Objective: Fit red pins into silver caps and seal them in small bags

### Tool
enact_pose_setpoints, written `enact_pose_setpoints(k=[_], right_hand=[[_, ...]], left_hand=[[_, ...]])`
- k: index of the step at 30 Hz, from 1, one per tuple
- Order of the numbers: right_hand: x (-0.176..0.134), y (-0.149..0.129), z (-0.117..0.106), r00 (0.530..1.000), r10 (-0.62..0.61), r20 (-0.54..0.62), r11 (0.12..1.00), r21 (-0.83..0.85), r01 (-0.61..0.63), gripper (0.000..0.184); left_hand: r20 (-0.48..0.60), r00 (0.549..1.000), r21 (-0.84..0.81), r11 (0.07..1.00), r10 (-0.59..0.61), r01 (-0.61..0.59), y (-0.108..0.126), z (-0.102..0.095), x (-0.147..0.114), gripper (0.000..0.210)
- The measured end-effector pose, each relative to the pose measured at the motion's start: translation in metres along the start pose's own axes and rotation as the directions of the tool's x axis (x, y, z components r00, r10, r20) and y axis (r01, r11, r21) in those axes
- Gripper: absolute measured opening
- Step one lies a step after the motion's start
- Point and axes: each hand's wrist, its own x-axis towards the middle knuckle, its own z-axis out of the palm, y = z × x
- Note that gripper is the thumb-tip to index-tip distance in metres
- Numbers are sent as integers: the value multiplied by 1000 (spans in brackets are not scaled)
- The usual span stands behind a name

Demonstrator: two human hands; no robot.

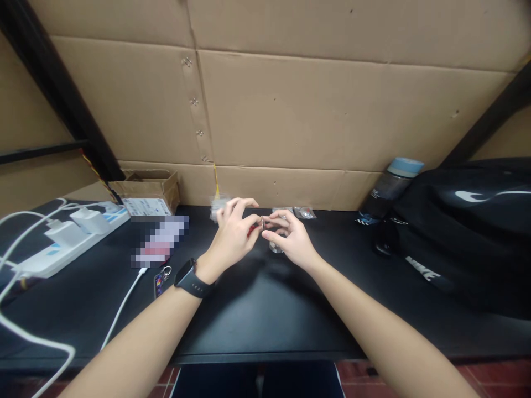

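Above the middle of the black desk (257, 320), my left hand (236, 226) and my right hand (292, 239) meet fingertip to fingertip. Between them they pinch a small thin piece (263, 223), seen nearly edge-on with a shiny rim; its kind is too small to tell. Something red (251, 230) shows by the left fingertips, partly hidden. Just under the right fingers lies a clear, shiny round piece (275, 247), half covered by that hand. Behind the hands are small clear packets (306, 212) with round items inside. A dark watch is on my left wrist.
At left are a white power strip (62, 249) with plugs and cables, an open cardboard box (155, 190), a blurred-out charging item (162, 240) and a keychain (160, 282). A bottle (388, 190) and a black bag (468, 237) stand right. A cardboard wall (332, 110) closes the back.
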Motion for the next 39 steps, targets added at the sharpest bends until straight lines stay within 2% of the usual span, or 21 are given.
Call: enact_pose_setpoints(k=[5,10,14,19,21,24,26,29,31,34,39], right_hand=[[-1,2,2,998,50,39,996,78,-53,40],[-1,1,3,993,87,74,988,124,-96,27],[1,-1,3,999,31,18,999,40,-32,27],[1,-1,-1,1000,0,6,997,-77,1,23],[1,-1,-3,996,-87,12,976,-201,88,21],[1,-5,-6,970,-239,53,880,-410,239,16],[1,-7,-8,950,-295,103,809,-502,305,14],[0,-11,-10,935,-319,156,747,-566,349,11],[1,-11,-13,936,-320,149,737,-581,345,11],[1,-10,-16,941,-313,128,737,-593,326,13],[3,-7,-18,952,-263,157,743,-597,303,12]], left_hand=[[-84,996,-6,999,-34,34,1,3,0,8],[-173,980,-44,995,-95,88,4,6,0,6],[-181,979,-37,995,-94,89,6,4,0,7],[-165,984,-65,996,-75,65,6,5,-1,6],[-157,984,-90,993,-83,69,7,5,-1,6],[-160,977,-152,982,-140,115,7,3,0,10],[-135,979,-196,973,-152,124,6,1,1,16],[-12,998,-189,980,-68,65,3,1,1,18],[77,997,-162,986,-22,34,1,4,0,16],[158,987,-167,985,-22,49,-2,10,-1,15],[166,984,-212,972,-64,99,-8,15,0,11]])
